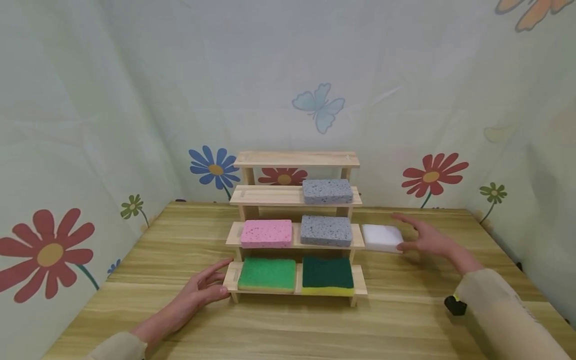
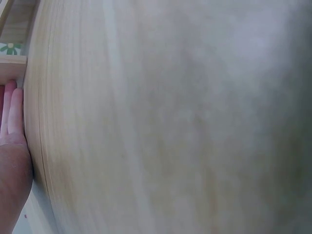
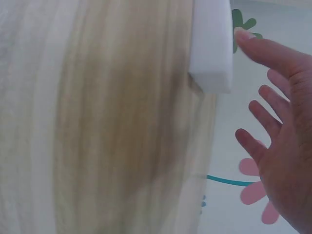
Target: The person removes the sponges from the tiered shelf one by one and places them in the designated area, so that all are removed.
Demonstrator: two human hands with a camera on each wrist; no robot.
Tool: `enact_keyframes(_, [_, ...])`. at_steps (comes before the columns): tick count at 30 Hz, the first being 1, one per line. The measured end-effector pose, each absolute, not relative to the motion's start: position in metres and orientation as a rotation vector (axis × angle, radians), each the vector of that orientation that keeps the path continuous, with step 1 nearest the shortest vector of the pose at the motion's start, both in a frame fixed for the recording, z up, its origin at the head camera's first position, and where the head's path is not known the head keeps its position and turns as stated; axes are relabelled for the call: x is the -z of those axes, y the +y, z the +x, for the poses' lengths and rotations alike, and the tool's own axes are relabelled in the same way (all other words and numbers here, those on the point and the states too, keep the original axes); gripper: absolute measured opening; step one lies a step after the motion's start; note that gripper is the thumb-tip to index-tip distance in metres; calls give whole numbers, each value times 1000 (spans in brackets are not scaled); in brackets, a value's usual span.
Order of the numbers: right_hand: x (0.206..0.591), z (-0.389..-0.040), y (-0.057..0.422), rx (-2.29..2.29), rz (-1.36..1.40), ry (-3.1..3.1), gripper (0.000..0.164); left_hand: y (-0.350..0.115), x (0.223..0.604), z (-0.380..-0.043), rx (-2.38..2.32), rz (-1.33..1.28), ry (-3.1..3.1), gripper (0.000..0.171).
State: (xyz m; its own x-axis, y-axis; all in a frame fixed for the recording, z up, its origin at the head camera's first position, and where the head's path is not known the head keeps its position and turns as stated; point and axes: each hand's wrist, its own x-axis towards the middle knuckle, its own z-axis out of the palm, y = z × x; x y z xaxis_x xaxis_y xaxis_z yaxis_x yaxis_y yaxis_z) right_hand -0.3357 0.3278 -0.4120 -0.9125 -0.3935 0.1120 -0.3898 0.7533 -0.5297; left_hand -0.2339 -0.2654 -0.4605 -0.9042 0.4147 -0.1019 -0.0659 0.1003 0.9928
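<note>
A stepped wooden rack [image 1: 297, 159] of several tiers stands on the table, and my left hand [image 1: 195, 295] touches the left end of its lowest tier. Its thumb rests by the front corner; in the left wrist view the fingers [image 2: 16, 112] look straight, tips at a wooden board. Right of the rack, a white block-shaped sponge [image 1: 382, 237] lies flat on the table. My right hand [image 1: 427, 239] is beside it with fingers spread, the thumb tip at its right front corner. In the right wrist view, the white sponge [image 3: 212, 48] is left of the thumb, with nothing in the palm.
On the bottom tier sit a green scouring sponge [image 1: 267, 274] and a dark green and yellow one [image 1: 327, 276]. Above are a pink sponge [image 1: 266, 233] and a grey sponge [image 1: 326, 230]; another grey sponge [image 1: 327, 191] is higher. A flowered cloth [image 1: 270, 75] hangs behind the wooden table [image 1: 288, 330].
</note>
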Motion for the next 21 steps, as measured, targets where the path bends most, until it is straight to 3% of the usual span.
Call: enact_keyframes(21, [365,-330,309,929,-781,3123,68,-264,457,-233,-1844,305,2031,72])
